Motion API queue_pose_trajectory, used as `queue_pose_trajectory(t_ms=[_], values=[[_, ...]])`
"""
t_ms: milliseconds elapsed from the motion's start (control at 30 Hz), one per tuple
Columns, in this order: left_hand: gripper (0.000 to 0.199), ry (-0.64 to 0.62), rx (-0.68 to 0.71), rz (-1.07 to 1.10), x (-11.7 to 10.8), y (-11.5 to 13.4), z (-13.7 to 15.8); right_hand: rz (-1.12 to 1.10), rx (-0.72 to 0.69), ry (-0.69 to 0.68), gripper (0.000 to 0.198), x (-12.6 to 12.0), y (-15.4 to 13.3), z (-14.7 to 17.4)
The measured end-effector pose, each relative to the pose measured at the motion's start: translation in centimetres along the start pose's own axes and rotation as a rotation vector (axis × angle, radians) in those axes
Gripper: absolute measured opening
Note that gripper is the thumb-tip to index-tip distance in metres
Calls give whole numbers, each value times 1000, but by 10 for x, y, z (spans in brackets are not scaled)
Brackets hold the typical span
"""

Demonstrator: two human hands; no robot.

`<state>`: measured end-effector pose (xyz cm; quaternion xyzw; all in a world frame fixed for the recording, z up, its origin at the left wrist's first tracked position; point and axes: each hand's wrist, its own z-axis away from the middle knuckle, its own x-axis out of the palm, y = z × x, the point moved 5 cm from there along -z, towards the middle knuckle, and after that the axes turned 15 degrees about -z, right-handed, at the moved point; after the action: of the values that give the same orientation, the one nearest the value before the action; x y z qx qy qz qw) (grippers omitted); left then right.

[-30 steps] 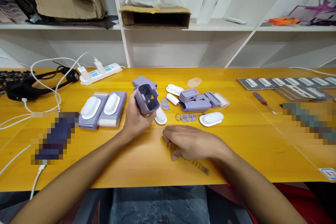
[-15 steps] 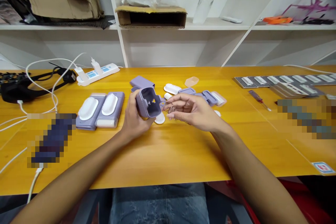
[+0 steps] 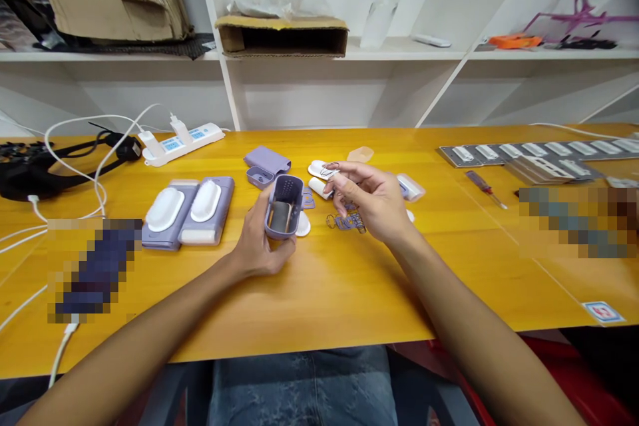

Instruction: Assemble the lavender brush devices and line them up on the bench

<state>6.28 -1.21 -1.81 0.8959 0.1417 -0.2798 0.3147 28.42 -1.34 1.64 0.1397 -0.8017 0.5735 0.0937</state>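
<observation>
White shelving (image 3: 309,93) crossed the top of the frame behind a yellow wooden surface (image 3: 319,306). At centre left lay two lilac cases (image 3: 225,203), each topped by a white oval piece (image 3: 166,208). Just left of the frame's middle, the left hand (image 3: 255,243) had its fingers curled around a lilac housing (image 3: 289,186), held above the surface, its open end toward the camera and a shiny piece (image 3: 280,218) inside. Near the middle, the right hand (image 3: 384,203) pinched a thin wire coil (image 3: 329,171) between thumb and fingers, apart from the housing. At right, a screwdriver (image 3: 478,180) lay below a long grey strip (image 3: 474,155).
</observation>
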Motion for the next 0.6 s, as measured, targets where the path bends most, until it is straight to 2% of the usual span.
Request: queue_pose_trajectory(t_ms=[133, 233, 367, 467, 600], values=[[52, -191, -3, 92, 7, 18, 7, -17, -4, 28, 35, -5, 2, -3], [44, -360, -26, 176, 18, 28, 14, -53, -14, 40, 30, -10, 4, -5], [56, -515, -37, 183, 33, 29, 21, -58, -39, 62, 32, -13, 5, -7], [61, -530, -57, 215, 35, 26, 21, -38, -43, 65, 34, -13, 6, -7], [60, -448, -37, 254, 30, 29, 16, -39, -39, 65, 33, -12, 6, -7]])
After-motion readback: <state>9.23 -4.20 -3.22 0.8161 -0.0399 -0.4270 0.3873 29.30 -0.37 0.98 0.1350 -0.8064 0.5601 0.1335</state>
